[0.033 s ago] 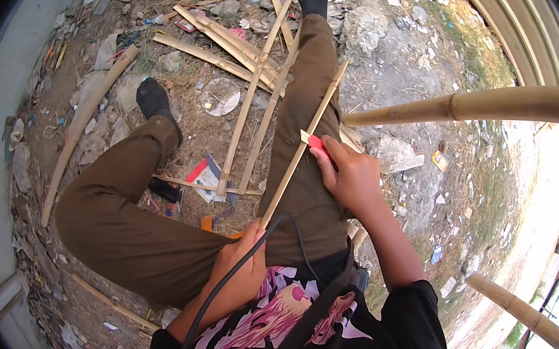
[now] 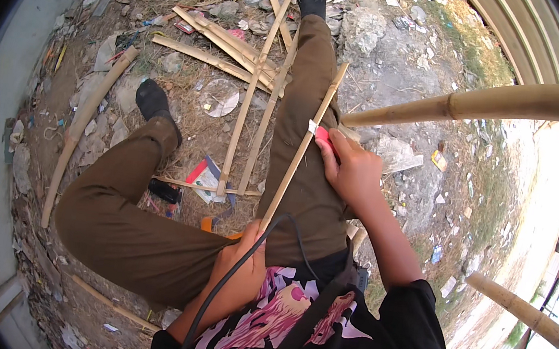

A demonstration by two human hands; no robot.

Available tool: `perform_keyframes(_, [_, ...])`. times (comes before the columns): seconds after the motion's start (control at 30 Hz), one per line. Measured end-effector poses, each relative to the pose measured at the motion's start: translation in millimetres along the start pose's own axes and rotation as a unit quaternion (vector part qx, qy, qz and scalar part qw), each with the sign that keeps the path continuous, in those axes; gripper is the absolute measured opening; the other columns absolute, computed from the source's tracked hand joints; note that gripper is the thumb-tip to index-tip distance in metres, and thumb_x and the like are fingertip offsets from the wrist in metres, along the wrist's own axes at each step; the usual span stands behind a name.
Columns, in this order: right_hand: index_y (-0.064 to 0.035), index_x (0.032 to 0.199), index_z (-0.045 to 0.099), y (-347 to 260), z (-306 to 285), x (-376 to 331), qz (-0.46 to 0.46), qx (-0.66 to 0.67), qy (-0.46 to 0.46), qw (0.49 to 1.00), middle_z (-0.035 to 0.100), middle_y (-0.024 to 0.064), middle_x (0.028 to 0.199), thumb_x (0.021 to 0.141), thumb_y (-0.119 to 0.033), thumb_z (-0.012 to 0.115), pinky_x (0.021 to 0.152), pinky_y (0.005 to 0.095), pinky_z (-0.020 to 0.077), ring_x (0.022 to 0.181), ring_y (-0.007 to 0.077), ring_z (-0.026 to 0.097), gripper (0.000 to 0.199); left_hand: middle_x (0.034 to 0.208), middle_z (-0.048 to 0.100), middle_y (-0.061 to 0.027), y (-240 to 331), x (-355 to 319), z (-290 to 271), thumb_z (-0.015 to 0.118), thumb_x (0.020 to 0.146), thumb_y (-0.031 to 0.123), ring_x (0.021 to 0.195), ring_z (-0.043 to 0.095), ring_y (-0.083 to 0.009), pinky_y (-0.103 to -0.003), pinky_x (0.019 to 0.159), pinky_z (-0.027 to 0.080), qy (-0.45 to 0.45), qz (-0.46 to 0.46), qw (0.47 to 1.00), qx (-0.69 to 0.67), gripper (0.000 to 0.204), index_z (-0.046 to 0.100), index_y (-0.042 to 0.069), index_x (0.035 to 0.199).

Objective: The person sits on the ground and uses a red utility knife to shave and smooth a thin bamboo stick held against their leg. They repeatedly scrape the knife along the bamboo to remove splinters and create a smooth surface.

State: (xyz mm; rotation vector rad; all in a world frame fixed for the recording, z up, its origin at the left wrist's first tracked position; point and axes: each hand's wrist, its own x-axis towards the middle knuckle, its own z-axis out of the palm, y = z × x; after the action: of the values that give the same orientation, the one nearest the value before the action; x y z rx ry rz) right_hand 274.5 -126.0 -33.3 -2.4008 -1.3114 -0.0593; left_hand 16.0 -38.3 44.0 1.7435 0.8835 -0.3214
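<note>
A thin bamboo strip (image 2: 288, 175) slants along my outstretched right thigh. Its near end sits in my left hand (image 2: 244, 257), whose fingers are closed around it close to my waist. Farther up, my right hand (image 2: 351, 165) grips the red handle of a cutter knife (image 2: 322, 135). The knife's pale, bright blade crosses the strip a little below its far end. A black cable loops over my left wrist and the near part of the strip.
Several split bamboo strips (image 2: 238, 125) lie crossed on the littered ground between my legs. A bamboo pole (image 2: 89, 122) rests at the left, near a grey wall (image 2: 14, 110). Thick bamboo poles (image 2: 473, 108) jut in from the right. A black object (image 2: 164, 190) lies beside my left knee.
My right hand and the cutter knife have slid slightly up the strip, away from me, and the blade has turned a little. My left hand keeps its place.
</note>
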Motion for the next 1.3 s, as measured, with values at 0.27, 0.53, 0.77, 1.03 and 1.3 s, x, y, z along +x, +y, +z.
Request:
perform_keyframes(0.27, [-0.0077, 0.111, 0.074, 36, -23, 17, 0.133, 0.191, -0.022, 0.972, 0.07, 0.0152, 0.074, 0.106, -0.035, 0.063, 0.059, 0.0434, 0.0504, 0.065, 0.036, 0.069, 0.029, 0.132, 0.066, -0.0297, -1, -9, -4, 0.035, 0.116, 0.035, 0.126, 0.062, -0.0456, -0.045, 0.107, 0.047, -0.02, -0.021, 0.998, -0.048, 0.052, 0.055, -0.003, 0.146])
perform_keyframes(0.53, [-0.0121, 0.103, 0.069, -7, -15, -16, -0.041, 0.071, -0.064, 0.995, 0.066, 0.008, 0.072, 0.102, -0.035, 0.067, 0.049, 0.0414, 0.049, 0.057, 0.0302, 0.066, 0.023, 0.135, 0.066, -0.0268, -2, -6, -3, 0.036, 0.116, 0.037, 0.131, 0.062, -0.0369, -0.041, 0.111, 0.044, -0.021, -0.031, 0.996, -0.08, 0.054, 0.056, -0.005, 0.144])
perform_keyframes(0.77, [-0.0109, 0.106, 0.068, 37, 23, 6, 0.149, 0.03, -0.027, 0.988, 0.064, 0.0125, 0.067, 0.103, -0.035, 0.065, 0.055, 0.0461, 0.0501, 0.06, 0.0353, 0.066, 0.024, 0.083, 0.063, -0.0207, 7, -14, -6, 0.039, 0.115, 0.038, 0.078, 0.067, -0.0265, -0.041, 0.076, 0.05, -0.036, -0.068, 0.996, -0.043, 0.05, 0.058, 0.0, 0.142])
perform_keyframes(1.03, [-0.0108, 0.103, 0.068, 8, -9, -8, 0.023, 0.164, -0.031, 0.986, 0.065, 0.0116, 0.068, 0.103, -0.036, 0.066, 0.054, 0.046, 0.0494, 0.06, 0.0342, 0.067, 0.025, 0.067, 0.04, 0.004, -24, -5, 3, 0.036, 0.117, 0.039, 0.059, 0.038, -0.0051, -0.025, 0.058, 0.034, -0.037, -0.037, 0.985, -0.163, 0.049, 0.058, 0.002, 0.142])
perform_keyframes(1.3, [-0.0128, 0.092, 0.064, -7, -2, 1, -0.003, 0.092, -0.048, 0.995, 0.066, 0.0076, 0.066, 0.101, -0.038, 0.068, 0.048, 0.0423, 0.0468, 0.056, 0.0295, 0.066, 0.027, 0.068, 0.037, 0.0074, -29, -5, 2, 0.035, 0.118, 0.042, 0.059, 0.032, -0.0022, -0.022, 0.054, 0.028, -0.065, -0.064, 0.969, -0.231, 0.05, 0.056, 0.004, 0.144])
